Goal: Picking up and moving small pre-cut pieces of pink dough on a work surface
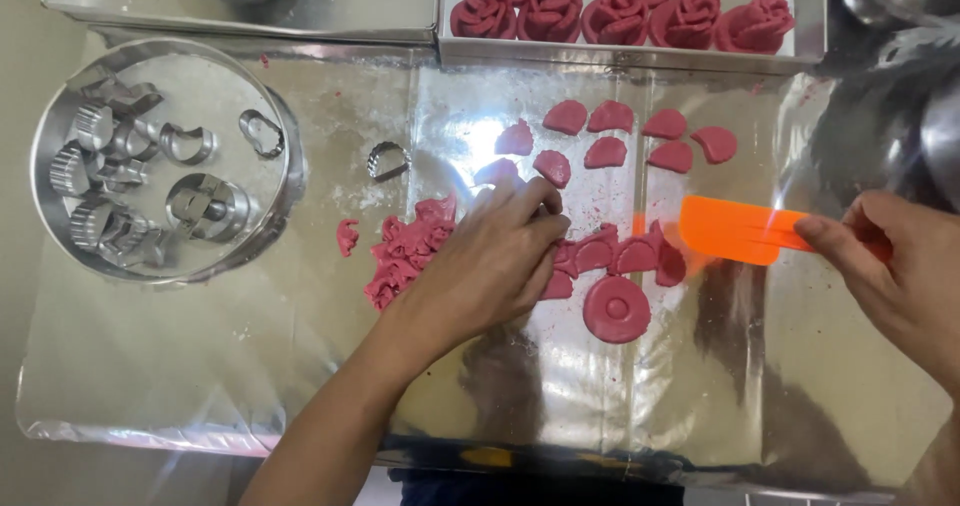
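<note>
My left hand (492, 261) lies palm down on the shiny work sheet (300, 366), its fingertips pinching the left end of a row of overlapping pink dough petals (622, 256). My right hand (900, 271) grips an orange plastic scraper (735, 230) whose blade points left toward that row. A round pink dough disc (616, 309) lies just below the row. Several loose pink petals (610, 134) are spread above it. A heap of pink dough scraps (405, 251) sits at the left of my left hand.
A white tray (810, 26) at the top holds several finished pink dough roses (620, 14). A round metal tin (60, 206) with several metal cutters stands at the left, and one loose cutter (387, 160) lies beside it. Metal bowls show at the top right.
</note>
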